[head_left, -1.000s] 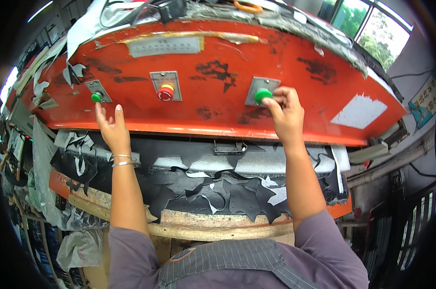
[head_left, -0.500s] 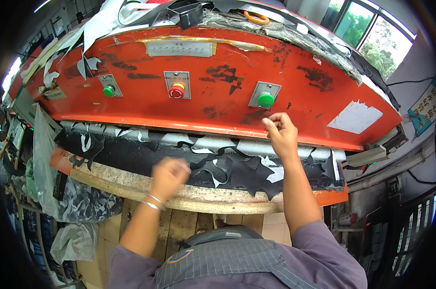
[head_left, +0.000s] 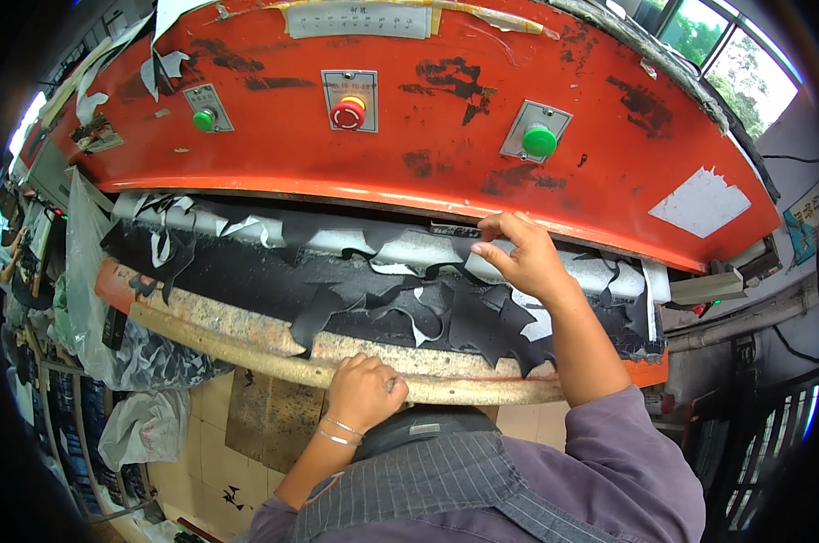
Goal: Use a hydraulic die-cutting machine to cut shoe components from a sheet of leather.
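The left grip (head_left: pixel 366 391) is curled at the counter (head_left: pixel 482 391), well below the red panel (head_left: pixel 337 163); I cannot tell if it holds the edge. The right grip (head_left: pixel 525 258), half open and empty, is just beside a metal piece (head_left: pixel 455 230) under the panel. Black scraps (head_left: pixel 482 326) lie lower.

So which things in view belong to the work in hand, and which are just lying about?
Likely part of the work:
- left hand, on the pale board
- right hand, fingers parted
- black sheet
- orange machine
- green button

Seemingly lying about:
- crumpled whitish bag
- black floor scraps
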